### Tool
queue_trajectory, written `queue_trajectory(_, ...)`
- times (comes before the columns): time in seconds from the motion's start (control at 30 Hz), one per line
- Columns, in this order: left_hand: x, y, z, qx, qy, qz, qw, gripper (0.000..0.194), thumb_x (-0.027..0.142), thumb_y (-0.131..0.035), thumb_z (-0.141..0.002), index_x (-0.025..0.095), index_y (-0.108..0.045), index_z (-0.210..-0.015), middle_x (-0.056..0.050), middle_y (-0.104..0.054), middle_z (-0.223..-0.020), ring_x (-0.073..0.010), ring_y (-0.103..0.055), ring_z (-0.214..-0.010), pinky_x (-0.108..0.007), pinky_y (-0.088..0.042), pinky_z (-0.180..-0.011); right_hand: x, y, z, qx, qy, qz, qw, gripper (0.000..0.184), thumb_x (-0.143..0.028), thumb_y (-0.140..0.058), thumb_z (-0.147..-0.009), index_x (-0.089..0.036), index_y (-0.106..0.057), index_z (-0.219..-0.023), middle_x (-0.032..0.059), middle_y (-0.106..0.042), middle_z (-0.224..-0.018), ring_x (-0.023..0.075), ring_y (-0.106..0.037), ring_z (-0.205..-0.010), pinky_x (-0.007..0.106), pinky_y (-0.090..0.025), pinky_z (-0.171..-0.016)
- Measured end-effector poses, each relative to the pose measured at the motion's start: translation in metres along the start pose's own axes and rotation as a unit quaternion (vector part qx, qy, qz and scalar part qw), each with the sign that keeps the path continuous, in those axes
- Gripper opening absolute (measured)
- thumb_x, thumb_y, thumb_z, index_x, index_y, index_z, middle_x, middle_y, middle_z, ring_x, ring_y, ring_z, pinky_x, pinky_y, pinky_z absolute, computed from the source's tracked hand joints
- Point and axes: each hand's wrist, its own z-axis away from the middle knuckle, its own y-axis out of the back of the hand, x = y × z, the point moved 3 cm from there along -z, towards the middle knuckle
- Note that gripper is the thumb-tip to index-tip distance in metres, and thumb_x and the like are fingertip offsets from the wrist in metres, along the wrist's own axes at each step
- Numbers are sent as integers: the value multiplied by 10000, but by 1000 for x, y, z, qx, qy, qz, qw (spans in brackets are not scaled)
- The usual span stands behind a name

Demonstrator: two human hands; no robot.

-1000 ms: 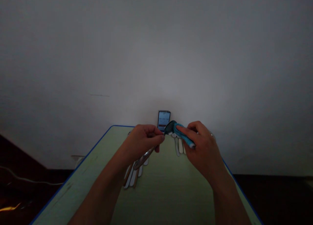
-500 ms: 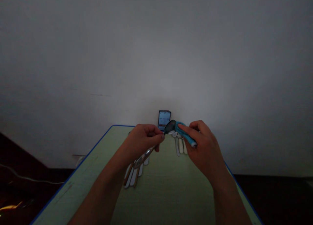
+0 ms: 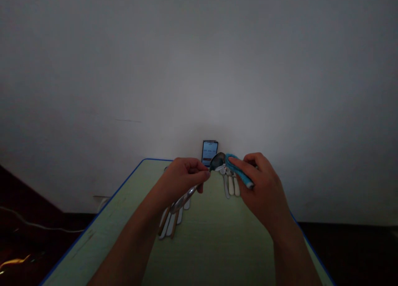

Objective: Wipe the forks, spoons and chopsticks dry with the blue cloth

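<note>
My left hand [image 3: 183, 181] is closed around the handle of a metal spoon [image 3: 217, 162], whose bowl points up toward the far end of the table. My right hand [image 3: 261, 185] is closed on a folded blue cloth [image 3: 239, 173] that sits just right of the spoon's bowl, close to it or touching it. Both hands hover above a pale green table [image 3: 211, 236] with a blue edge.
Several spoons with light handles [image 3: 170, 222] lie on the table under my left forearm. A few more [image 3: 230, 185] lie by my right hand. A phone [image 3: 209, 151] with a lit screen leans against the white wall at the table's far end. Dark floor flanks the table.
My right hand with the blue cloth has slid slightly to the right, away from the spoon's bowl. My left hand has held the spoon almost still.
</note>
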Motion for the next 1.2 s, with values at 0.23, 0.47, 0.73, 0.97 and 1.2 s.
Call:
queue_trajectory(0.23, 5, -3, -3, 0, -6, -16, 1000, 104, 252, -595, -696, 160, -615, -652, 36, -569, -477, -91, -496, -443, -204, -351, -483, -9, 3, -3, -37, 60, 2, 997, 484, -30, -512, -721, -228, -592, -1155, 72, -492, -949, 198, -476, -857, 348, -429, -721)
queue_trajectory(0.47, 7, -5, -2, -13, -24, -9, 1000, 106, 262, -588, -699, 171, -603, -647, 37, -572, -495, -97, -514, -466, -206, -366, -500, -8, 1, -2, -64, 69, -2, 996, 483, -44, -508, -740, -262, -575, -1166, 75, -487, -983, 210, -458, -899, 365, -438, -744)
queue_trajectory(0.73, 6, -8, -3, -15, -13, -24, 1000, 120, 278, -593, -695, 163, -598, -661, 28, -587, -496, -91, -469, -429, -206, -327, -455, -7, 0, -2, -76, 60, -1, 995, 493, -27, -506, -735, -252, -577, -1168, 78, -483, -988, 211, -453, -910, 367, -439, -764)
queue_trajectory(0.97, 11, -8, 1, -11, -1, -28, 1000, 120, 269, -600, -691, 157, -603, -645, 32, -580, -468, -88, -468, -424, -199, -320, -452, -8, -1, -2, -75, 44, -8, 996, 487, -29, -495, -738, -239, -575, -1170, 79, -483, -980, 206, -457, -902, 360, -437, -756)
queue_trajectory(1.2, 10, -8, 2, -20, -7, -29, 999, 123, 262, -599, -701, 151, -600, -648, 28, -587, -477, -91, -499, -447, -195, -349, -468, -7, 0, -2, -57, 35, -1, 998, 461, -43, -506, -750, -229, -585, -1165, 74, -488, -961, 198, -467, -876, 350, -430, -744)
